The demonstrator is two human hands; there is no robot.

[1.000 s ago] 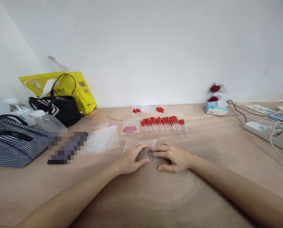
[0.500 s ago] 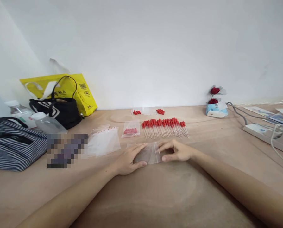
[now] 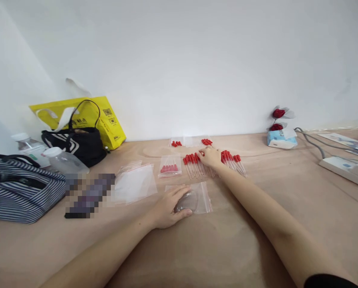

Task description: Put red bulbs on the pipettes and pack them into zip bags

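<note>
My left hand [image 3: 169, 208] rests with fingers spread on a clear zip bag [image 3: 200, 198] lying on the table. Farther back, my right hand [image 3: 209, 156] is over a row of red-tipped clear sticks [image 3: 194, 165], its fingertips pinched at the red tips; whether a stick is between them is too small to tell. A small bag holding red-tipped pieces [image 3: 169, 168] lies left of the row. Two more groups of red tips in clear bags lie near the wall, one at the left [image 3: 176, 143] and one at the right [image 3: 207, 142].
Flat clear bags [image 3: 135, 182] lie at left, beside a pixelated dark item [image 3: 91, 196]. Behind are a striped bag [image 3: 23, 192], bottles [image 3: 65, 160], a black bag [image 3: 85, 146] and a yellow bag [image 3: 114, 130]. Right: tissue pack [image 3: 282, 138] with red flowers, power strip [image 3: 344, 168].
My right hand has left the zip bag and moved forward to the row of red-tipped sticks. My left hand stays on the bag. The view has shifted slightly.
</note>
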